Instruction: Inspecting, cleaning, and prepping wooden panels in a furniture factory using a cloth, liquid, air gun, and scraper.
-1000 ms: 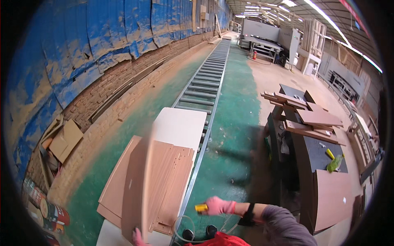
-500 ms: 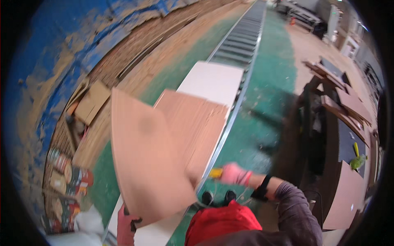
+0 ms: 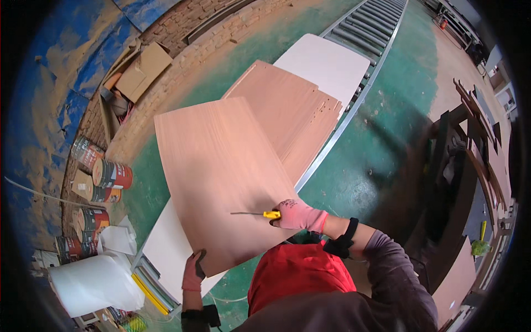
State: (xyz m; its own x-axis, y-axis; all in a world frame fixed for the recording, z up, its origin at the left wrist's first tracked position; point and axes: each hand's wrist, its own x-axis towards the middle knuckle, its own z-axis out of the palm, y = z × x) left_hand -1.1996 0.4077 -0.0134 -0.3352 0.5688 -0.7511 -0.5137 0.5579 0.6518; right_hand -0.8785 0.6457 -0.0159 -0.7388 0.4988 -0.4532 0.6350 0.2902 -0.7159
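A wood-grain board (image 3: 221, 160) lies tilted across my front, partly over a stack of similar boards (image 3: 282, 105). My left hand (image 3: 193, 272), in a pink glove with dark fingertips, grips the board's near left corner. In my right hand (image 3: 296, 214), also gloved in pink, is a hand tool with a yellow handle (image 3: 271, 214) and a thin dark shaft (image 3: 246, 213). That shaft points left above the board's face; whether it touches the surface I cannot tell. The right hand is over the board's near right edge.
Under the boards are white panels (image 3: 326, 61) on a roller conveyor (image 3: 368, 27) running away ahead. Paint buckets (image 3: 113, 174), a cardboard box (image 3: 144, 72) and a roll of white wrap (image 3: 91, 285) stand left. At right, a dark bench (image 3: 442, 243) holds more panels and a green brush (image 3: 480, 247).
The board has come down flatter, over the stack. My right hand has moved from beside the conveyor to above the board with the yellow-handled tool. My left hand still grips the corner.
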